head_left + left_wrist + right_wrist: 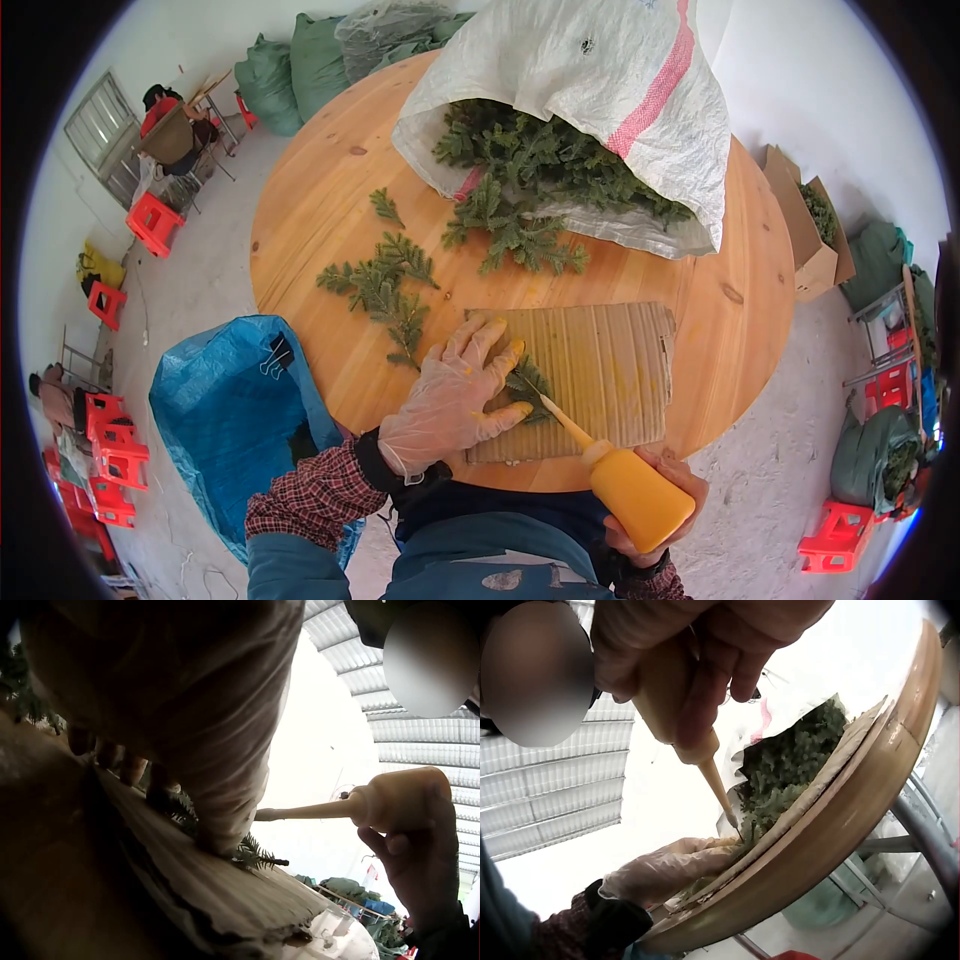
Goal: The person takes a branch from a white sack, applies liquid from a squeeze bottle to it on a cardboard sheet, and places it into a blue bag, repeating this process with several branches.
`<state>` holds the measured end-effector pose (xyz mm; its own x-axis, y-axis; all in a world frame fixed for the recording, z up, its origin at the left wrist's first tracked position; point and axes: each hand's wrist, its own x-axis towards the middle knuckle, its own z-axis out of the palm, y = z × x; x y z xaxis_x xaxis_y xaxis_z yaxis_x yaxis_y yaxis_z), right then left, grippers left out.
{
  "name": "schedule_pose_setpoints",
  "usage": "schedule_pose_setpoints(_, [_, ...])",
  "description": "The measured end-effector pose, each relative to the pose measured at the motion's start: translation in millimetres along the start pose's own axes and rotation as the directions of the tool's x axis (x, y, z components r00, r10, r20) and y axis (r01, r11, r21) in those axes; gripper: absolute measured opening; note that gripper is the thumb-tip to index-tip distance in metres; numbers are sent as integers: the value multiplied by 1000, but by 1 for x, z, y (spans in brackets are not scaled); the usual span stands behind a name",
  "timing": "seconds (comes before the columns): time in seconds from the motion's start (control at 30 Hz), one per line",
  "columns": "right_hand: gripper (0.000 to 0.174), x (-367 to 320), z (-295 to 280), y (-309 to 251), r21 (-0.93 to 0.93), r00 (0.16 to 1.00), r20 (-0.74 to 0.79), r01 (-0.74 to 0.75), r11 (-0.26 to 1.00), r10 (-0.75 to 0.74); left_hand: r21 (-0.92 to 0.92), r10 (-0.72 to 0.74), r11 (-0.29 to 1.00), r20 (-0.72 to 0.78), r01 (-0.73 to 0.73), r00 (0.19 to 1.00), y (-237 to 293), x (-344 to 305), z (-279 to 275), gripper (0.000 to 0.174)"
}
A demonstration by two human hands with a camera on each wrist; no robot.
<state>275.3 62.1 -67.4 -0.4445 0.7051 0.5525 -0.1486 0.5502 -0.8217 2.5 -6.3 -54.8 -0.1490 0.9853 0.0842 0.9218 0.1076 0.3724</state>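
Note:
My left hand point(450, 395), in a clear glove with yellow-stained fingertips, lies with fingers spread on the corrugated cardboard point(600, 350). Its thumb and index finger press around a small green fir sprig point(527, 385); the left wrist view shows the sprig's stem end point(266, 861) sticking out past the thumb. Bare, my right hand point(685, 475) grips a yellow squeeze bottle point(640, 500), tilted with its long nozzle toward the sprig. In the right wrist view the nozzle tip of the bottle point(660, 694) is close beside the sprig and the gloved hand point(675, 868); contact is unclear.
Loose fir sprigs point(380, 290) lie left of the cardboard on the round wooden table point(320, 180). An open white sack point(570, 60) of fir branches covers the far side. A blue bag point(215, 420) hangs by the left edge. Red stools point(155, 222) stand beyond.

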Motion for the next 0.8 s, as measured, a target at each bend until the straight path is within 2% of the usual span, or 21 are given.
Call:
schedule_pose_setpoints(0.17, [79,-1,-4,-9,14,1000,-13,-15,1000,15,7,4,1000,-1,-4,1000,0,1,-1,74])
schedule_pose_setpoints(0.27, [83,-10,-7,-10,-14,989,-109,-102,995,100,5,4,1000,1,-4,1000,0,1,-1,74])
schedule_pose_setpoints(0.4, [86,-14,-11,-17,-40,972,-158,-180,983,171,-6,-5,1000,-1,5,1000,1,2,-1,72])
schedule_pose_setpoints(0.7, [91,-19,-22,-21,-49,975,-183,-135,990,124,-27,6,1000,-30,-7,1000,0,1,0,71])
schedule_pose_setpoints(0.8, [92,-21,-30,-25,-237,964,-198,-224,945,179,-29,4,1000,-24,-5,1000,1,1,-1,70])
